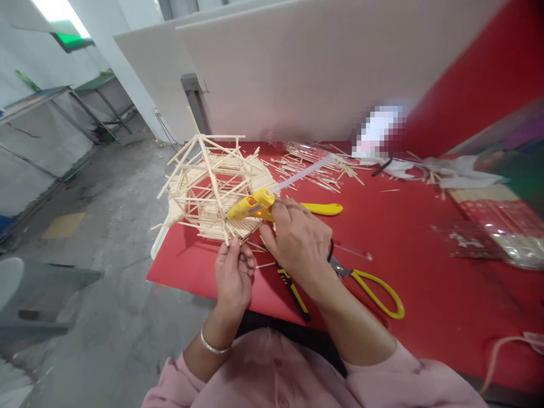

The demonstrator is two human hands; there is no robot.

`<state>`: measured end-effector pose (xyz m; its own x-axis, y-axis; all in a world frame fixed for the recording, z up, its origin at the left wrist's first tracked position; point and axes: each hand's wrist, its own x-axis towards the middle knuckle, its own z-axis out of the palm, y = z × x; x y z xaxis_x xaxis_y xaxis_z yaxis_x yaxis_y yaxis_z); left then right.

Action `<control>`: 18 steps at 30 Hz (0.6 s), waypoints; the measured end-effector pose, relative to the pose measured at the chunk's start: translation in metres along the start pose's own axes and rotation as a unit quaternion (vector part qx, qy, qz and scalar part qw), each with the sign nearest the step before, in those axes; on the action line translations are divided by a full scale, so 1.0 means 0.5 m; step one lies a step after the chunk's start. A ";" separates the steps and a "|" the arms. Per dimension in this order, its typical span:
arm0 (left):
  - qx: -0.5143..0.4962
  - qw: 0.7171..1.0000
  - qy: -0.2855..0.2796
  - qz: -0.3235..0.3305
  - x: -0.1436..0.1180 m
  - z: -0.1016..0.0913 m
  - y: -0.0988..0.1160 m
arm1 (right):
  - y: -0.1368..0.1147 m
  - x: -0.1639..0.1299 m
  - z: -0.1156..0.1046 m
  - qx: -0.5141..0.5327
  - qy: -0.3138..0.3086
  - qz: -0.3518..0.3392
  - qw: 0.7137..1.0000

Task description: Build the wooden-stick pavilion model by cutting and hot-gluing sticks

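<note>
A bare concrete floor [106, 226] runs off to the left, with metal-framed benches [51, 107] against the far wall and white boards [297, 68] propped behind the red table [425, 255]. Loose wooden sticks [314, 167] and clear plastic wrappers [488, 238] litter the back of that red top.

At its left corner stands a stick house model [208, 187], roof frame peaked and open. The person's right hand [297, 241] is wrapped tight around a yellow hot glue gun [250, 208], nozzle pushed in among the lower sticks. The left hand [233, 272] has fingertips pinched together on a stick end at the model's near edge.

To my eye the left fingers sit very near the hot nozzle, so a drip could burn them. The model overhangs the table corner a little; a hard push might tip it floorward. Yellow-handled scissors [374, 283] and a yellow utility knife [293, 289] lie just beside the right wrist, easy to knock.
</note>
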<state>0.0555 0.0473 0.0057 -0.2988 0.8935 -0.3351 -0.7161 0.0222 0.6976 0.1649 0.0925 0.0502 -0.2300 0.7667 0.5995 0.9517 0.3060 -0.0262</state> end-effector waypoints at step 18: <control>-0.002 1.000 0.009 -0.008 0.001 -0.001 0.003 | 0.001 -0.003 0.005 0.005 0.007 0.000 1.000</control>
<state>0.0541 0.0475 0.0065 -0.2992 0.8847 -0.3576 -0.7230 0.0344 0.6900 0.1652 0.0931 0.0474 -0.2273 0.7590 0.6101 0.9494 0.3122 -0.0346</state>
